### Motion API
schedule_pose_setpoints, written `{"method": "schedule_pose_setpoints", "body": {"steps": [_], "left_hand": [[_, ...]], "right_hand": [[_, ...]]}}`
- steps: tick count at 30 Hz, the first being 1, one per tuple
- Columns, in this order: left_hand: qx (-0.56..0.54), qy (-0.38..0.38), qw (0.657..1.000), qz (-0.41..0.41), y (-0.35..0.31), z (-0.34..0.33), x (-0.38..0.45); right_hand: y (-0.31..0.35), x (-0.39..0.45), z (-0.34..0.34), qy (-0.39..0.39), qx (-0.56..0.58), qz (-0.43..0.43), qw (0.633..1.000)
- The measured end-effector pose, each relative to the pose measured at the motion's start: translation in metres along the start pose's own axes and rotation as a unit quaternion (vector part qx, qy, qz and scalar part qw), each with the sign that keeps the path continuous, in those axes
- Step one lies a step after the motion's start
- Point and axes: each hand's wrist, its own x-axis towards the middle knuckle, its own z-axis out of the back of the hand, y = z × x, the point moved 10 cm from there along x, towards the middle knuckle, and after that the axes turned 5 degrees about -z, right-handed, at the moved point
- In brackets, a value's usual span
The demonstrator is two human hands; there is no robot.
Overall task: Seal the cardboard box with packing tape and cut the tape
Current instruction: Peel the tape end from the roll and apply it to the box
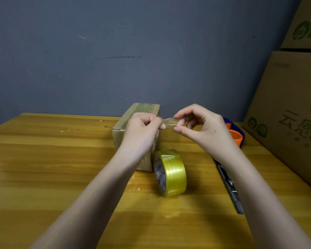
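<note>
A small cardboard box [133, 112] lies on the wooden table [43, 159], with clear tape along its top. My left hand [142, 128] and my right hand [199, 126] hover just above and in front of it. Between their fingertips they pinch a short clear strip of tape [169, 121], one hand at each end. The yellowish packing tape roll [171, 172] stands on its edge on the table, just in front of the box. A grey utility knife [230, 187] rests on the table to the right, partly hidden under my right forearm.
An orange and blue tape dispenser [236, 133] sits behind my right hand. Large printed cardboard cartons [291, 108] are stacked along the table's right edge. A grey wall [133, 51] rises right behind the table.
</note>
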Motion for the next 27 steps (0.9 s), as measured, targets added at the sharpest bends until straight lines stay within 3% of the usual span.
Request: {"method": "schedule_pose_setpoints", "body": {"steps": [22, 27], "left_hand": [[0.028, 0.000, 1.000, -0.012, -0.003, 0.002, 0.000], [0.011, 0.001, 1.000, -0.003, 0.000, 0.000, 0.000]], "right_hand": [[-0.007, 0.001, 0.001, -0.029, 0.008, -0.051, 0.998], [-0.004, 0.000, 0.004, -0.041, -0.038, -0.041, 0.998]]}}
